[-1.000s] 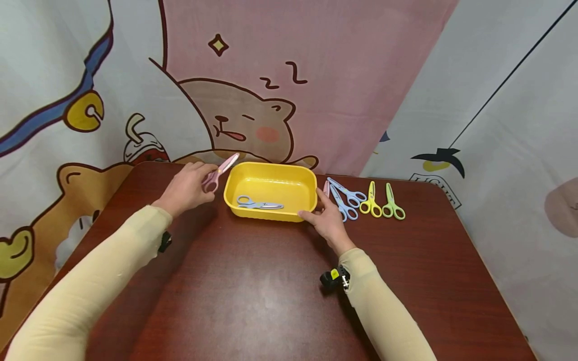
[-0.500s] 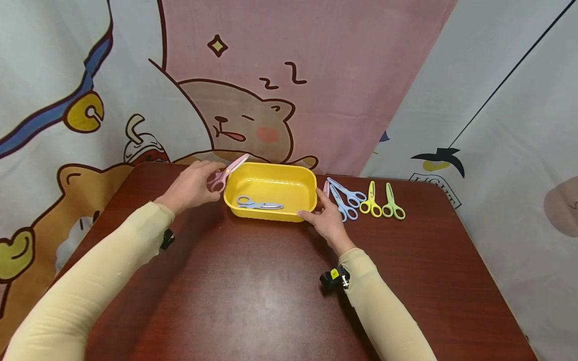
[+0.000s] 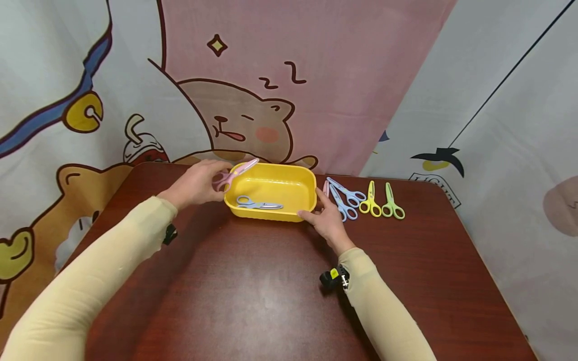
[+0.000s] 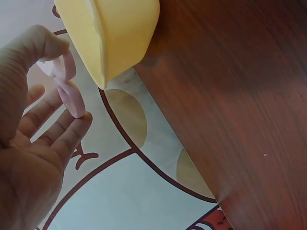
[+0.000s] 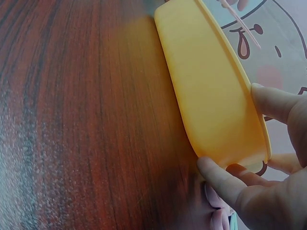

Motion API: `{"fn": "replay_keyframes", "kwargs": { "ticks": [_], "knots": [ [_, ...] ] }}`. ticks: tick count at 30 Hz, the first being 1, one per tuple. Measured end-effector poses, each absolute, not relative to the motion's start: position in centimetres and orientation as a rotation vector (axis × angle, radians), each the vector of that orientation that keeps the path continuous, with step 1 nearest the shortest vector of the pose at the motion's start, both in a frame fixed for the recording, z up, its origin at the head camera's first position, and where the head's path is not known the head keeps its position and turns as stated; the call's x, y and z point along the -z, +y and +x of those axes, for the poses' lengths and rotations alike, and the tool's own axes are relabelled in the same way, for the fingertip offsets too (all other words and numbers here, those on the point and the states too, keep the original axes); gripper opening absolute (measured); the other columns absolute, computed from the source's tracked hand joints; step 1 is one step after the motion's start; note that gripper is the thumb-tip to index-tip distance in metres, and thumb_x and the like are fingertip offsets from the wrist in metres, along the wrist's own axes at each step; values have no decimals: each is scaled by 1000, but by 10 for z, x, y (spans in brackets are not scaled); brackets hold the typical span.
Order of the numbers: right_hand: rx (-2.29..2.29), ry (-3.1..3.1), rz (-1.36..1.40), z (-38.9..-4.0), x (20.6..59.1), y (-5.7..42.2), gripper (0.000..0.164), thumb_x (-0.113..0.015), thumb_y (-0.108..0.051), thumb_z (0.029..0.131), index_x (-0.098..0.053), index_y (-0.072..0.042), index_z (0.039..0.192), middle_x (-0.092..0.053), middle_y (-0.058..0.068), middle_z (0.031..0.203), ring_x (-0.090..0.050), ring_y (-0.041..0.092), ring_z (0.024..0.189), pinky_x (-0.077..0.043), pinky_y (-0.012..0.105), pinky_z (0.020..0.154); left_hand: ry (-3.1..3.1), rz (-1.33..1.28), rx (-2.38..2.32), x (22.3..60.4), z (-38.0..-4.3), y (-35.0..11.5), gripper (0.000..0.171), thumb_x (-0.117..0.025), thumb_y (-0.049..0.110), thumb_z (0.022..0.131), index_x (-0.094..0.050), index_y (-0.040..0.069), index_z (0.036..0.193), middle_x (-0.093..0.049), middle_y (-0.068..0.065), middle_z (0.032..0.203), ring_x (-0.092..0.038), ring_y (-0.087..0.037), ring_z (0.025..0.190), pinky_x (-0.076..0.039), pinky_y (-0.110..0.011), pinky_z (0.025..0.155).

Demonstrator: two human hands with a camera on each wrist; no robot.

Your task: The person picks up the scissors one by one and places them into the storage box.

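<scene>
My left hand (image 3: pixel 196 183) pinches pink scissors (image 3: pixel 244 169) by their handle loops, thumb on one side and fingertips on the other. Their blades point up and right, over the left end of a yellow tray (image 3: pixel 284 188). In the left wrist view the pink loops (image 4: pixel 79 103) show between thumb and fingers, close beside the tray. At the tray's right end, my right hand (image 3: pixel 329 220) grips it, with the thumb on the rim in the right wrist view and fingers against the end wall (image 5: pixel 225 129). Inside the tray lie blue scissors (image 3: pixel 262 205).
Right of the tray, two pairs of blue scissors (image 3: pixel 337 195) overlap, with pink scissors (image 3: pixel 326 188) partly hidden beside them. Further right lie yellow scissors (image 3: pixel 372 191) and green scissors (image 3: pixel 389 194). A printed curtain (image 3: pixel 352 75) hangs behind the brown table (image 3: pixel 253 281).
My left hand has moved right with the pink scissors, bringing their blades from beside the tray to over its left end. The right hand and the tray have stayed in place.
</scene>
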State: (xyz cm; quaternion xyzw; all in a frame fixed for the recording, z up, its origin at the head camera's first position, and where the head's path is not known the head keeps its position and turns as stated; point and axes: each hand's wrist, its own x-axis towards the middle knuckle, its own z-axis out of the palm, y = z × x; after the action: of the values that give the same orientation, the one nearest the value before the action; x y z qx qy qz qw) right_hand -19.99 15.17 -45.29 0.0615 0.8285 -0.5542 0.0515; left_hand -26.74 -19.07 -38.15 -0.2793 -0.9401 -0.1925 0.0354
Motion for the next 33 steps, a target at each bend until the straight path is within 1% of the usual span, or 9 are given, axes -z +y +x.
{"fn": "replay_keyframes", "kwargs": {
  "ticks": [3, 10, 13, 17, 20, 25, 31, 33],
  "knots": [
    [1688, 2520, 187, -200, 453, 152, 93, -82, -17, 89, -29, -19, 165, -58, 20, 138, -66, 31, 114, -57, 34, 92, -2902, -872, 602, 380, -268, -188, 66, -87, 22, 78, -62, 5, 137, -68, -13, 123, -60, -30, 110, -50, -48, 97],
    [1669, 2530, 196, -200, 453, 152, 92, -82, -18, 89, -28, -19, 165, -58, 19, 140, -66, 30, 115, -56, 35, 94, -2956, -878, 640, 376, -268, -180, 72, -88, 17, 76, -60, 5, 141, -67, -13, 126, -59, -32, 117, -50, -49, 101],
    [1666, 2530, 200, -200, 453, 151, 93, -82, -19, 89, -28, -19, 165, -58, 19, 140, -66, 30, 115, -56, 35, 94, -2967, -898, 632, 376, -269, -177, 73, -87, 16, 76, -59, 5, 142, -68, -11, 123, -60, -32, 114, -51, -48, 97],
    [1671, 2525, 192, -199, 452, 151, 93, -82, -19, 89, -28, -19, 165, -58, 20, 139, -66, 30, 115, -56, 34, 93, -2975, -932, 622, 375, -271, -174, 73, -87, 15, 75, -58, 5, 142, -67, -10, 120, -59, -32, 106, -51, -45, 89],
    [1674, 2523, 182, -199, 451, 151, 93, -82, -19, 89, -28, -19, 165, -58, 20, 138, -67, 30, 114, -56, 34, 93, -2974, -959, 618, 374, -272, -171, 72, -87, 14, 75, -59, 5, 141, -68, -11, 121, -59, -32, 108, -51, -45, 89],
    [1679, 2525, 177, -199, 452, 151, 93, -82, -19, 89, -29, -18, 165, -59, 20, 138, -67, 30, 113, -56, 32, 90, -3017, -984, 580, 372, -275, -164, 70, -88, 17, 75, -62, 7, 139, -69, -9, 122, -59, -31, 116, -50, -48, 98],
    [1656, 2533, 182, -199, 452, 152, 93, -81, -20, 90, -28, -19, 165, -58, 20, 140, -67, 30, 114, -56, 34, 92, -3066, -1043, 523, 371, -280, -155, 67, -89, 27, 80, -62, 7, 138, -68, -6, 123, -60, -30, 113, -49, -44, 97],
    [1648, 2534, 185, -198, 451, 151, 93, -81, -21, 90, -27, -19, 165, -58, 20, 140, -67, 30, 114, -56, 34, 92, -3073, -1065, 505, 372, -282, -152, 66, -88, 27, 80, -62, 7, 138, -68, -7, 123, -60, -29, 113, -50, -44, 97]
  ]
}}
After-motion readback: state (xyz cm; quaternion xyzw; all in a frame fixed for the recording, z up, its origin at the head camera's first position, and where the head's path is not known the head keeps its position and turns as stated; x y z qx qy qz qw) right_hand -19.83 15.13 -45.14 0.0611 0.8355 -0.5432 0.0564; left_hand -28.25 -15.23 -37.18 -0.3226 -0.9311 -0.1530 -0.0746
